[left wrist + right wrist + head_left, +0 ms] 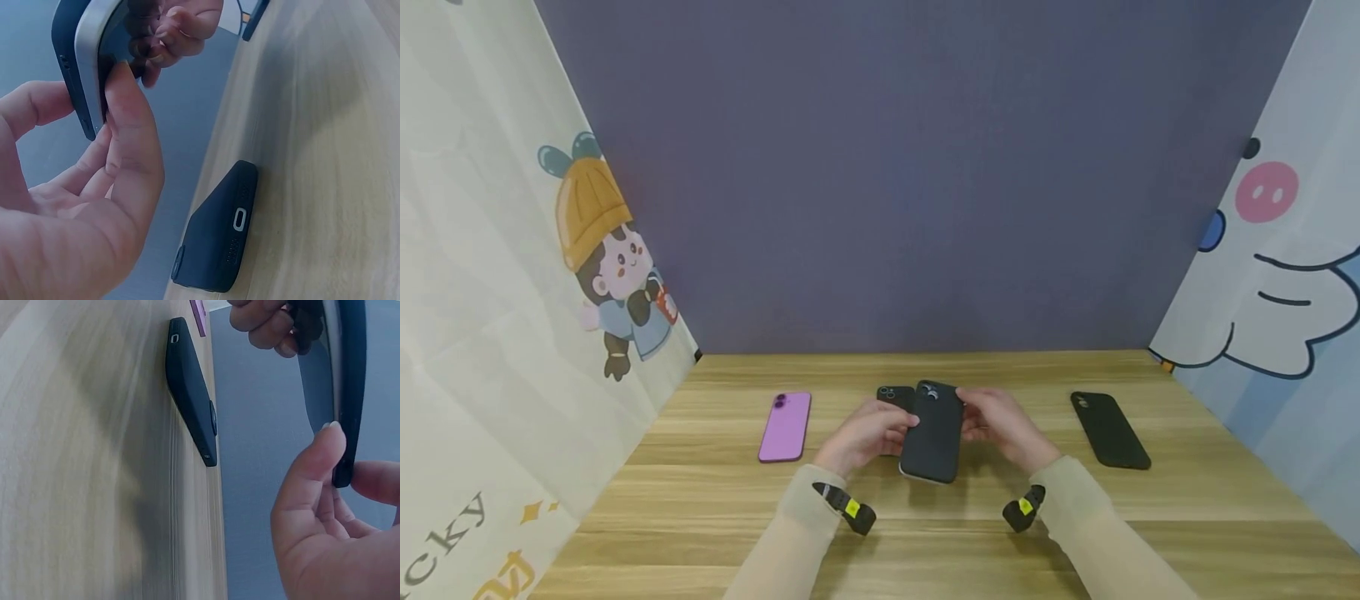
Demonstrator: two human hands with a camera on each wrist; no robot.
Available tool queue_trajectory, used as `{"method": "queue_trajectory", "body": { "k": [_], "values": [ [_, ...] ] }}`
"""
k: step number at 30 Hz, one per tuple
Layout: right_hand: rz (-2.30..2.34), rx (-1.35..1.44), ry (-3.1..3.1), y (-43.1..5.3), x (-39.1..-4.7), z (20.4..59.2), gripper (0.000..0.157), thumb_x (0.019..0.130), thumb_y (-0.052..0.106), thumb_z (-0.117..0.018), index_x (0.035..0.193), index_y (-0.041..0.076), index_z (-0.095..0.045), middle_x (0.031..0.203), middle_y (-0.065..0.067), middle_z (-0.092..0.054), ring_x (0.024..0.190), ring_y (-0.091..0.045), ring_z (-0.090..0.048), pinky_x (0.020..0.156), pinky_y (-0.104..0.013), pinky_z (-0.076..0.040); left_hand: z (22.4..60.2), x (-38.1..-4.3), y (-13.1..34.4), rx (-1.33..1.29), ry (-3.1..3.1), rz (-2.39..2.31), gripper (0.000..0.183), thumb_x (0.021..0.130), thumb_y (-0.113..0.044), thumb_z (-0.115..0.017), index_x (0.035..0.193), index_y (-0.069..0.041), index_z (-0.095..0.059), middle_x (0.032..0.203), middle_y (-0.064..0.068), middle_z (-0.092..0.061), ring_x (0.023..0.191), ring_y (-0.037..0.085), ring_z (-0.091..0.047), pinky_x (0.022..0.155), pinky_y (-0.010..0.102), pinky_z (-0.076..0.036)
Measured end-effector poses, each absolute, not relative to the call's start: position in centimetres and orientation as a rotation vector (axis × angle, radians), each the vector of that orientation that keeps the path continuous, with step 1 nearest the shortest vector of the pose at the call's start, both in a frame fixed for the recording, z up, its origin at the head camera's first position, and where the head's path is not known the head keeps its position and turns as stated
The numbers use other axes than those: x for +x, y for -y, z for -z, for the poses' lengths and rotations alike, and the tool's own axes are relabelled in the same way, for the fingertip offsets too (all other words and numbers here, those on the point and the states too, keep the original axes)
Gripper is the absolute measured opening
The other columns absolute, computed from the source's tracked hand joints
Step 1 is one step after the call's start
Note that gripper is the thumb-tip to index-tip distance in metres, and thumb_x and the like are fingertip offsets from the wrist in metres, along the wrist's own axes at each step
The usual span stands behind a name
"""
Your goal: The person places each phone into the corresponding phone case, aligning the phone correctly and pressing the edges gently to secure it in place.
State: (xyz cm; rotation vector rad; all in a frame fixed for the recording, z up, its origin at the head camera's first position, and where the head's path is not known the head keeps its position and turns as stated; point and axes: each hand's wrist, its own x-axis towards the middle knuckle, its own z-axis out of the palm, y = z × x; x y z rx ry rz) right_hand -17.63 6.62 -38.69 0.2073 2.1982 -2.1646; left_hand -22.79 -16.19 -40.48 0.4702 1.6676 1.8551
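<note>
Above the table, both hands hold a phone with a silver edge [90,56] and a black phone case [934,437] against its back. The left wrist view shows a gap between case and phone along one side. My left hand [872,429] pinches the near-left side, its thumb on the case in the head view. At the far right corner, my right hand [1002,423] pinches phone and case between thumb and fingers. The dark glossy screen [317,387] faces down. Behind and below lies another black-cased phone [215,231], partly hidden in the head view.
A purple phone [786,427] lies on the wooden table [700,517] to the left, back up. To the right lies a black phone or case [1111,429]; I cannot tell which. A dark panel [880,183] stands at the back, with printed curtains [467,275] at the sides.
</note>
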Motion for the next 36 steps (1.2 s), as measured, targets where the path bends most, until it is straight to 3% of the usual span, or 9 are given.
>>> {"method": "queue_trajectory", "body": {
  "k": [8,17,23,30,36],
  "values": [
    [2.210,0.152,-2.067,-7.43,-17.70,39.07,0.028,0.105,0.024,-0.056,0.087,0.006,-0.067,0.069,-0.004,-0.060,0.057,-0.012,-0.057,0.056,-0.026,-0.053,40.62,-22.74,16.06,0.502,-1.652,-1.839,0.013,0.089,-0.002,-0.066,0.077,-0.005,-0.069,0.066,0.000,-0.063,0.058,0.008,-0.059,0.062,0.029,-0.056],
    [2.213,0.170,-2.070,-7.61,-17.60,39.05,0.025,0.103,0.021,-0.058,0.086,0.007,-0.068,0.069,-0.003,-0.060,0.057,-0.012,-0.056,0.055,-0.024,-0.051,40.39,-22.58,16.01,0.524,-1.663,-1.809,0.010,0.090,-0.004,-0.067,0.082,-0.002,-0.071,0.070,0.002,-0.065,0.061,0.009,-0.060,0.064,0.030,-0.057],
    [2.203,0.221,-2.058,-7.63,-17.69,39.00,0.022,0.103,0.022,-0.057,0.094,0.006,-0.069,0.069,-0.003,-0.060,0.057,-0.013,-0.055,0.055,-0.026,-0.051,40.21,-22.42,15.99,0.535,-1.683,-1.801,0.018,0.092,-0.005,-0.065,0.074,-0.008,-0.068,0.067,-0.002,-0.060,0.060,0.008,-0.056,0.063,0.028,-0.055],
    [2.150,0.185,-2.085,-7.22,-18.06,38.95,0.026,0.100,0.030,-0.064,0.104,0.006,-0.074,0.088,-0.003,-0.067,0.074,-0.018,-0.063,0.070,-0.033,-0.054,40.01,-22.32,15.80,0.572,-1.708,-1.746,0.016,0.089,-0.006,-0.065,0.072,-0.008,-0.067,0.065,-0.002,-0.060,0.061,0.008,-0.057,0.067,0.027,-0.055],
    [2.139,0.145,-2.068,-6.70,-18.42,38.94,0.027,0.098,0.032,-0.067,0.095,0.005,-0.073,0.089,-0.003,-0.069,0.077,-0.016,-0.066,0.072,-0.031,-0.054,39.94,-22.32,15.55,0.641,-1.719,-1.674,0.018,0.090,-0.008,-0.064,0.072,-0.006,-0.063,0.065,-0.002,-0.055,0.064,0.009,-0.057,0.072,0.028,-0.055]
  ]
}}
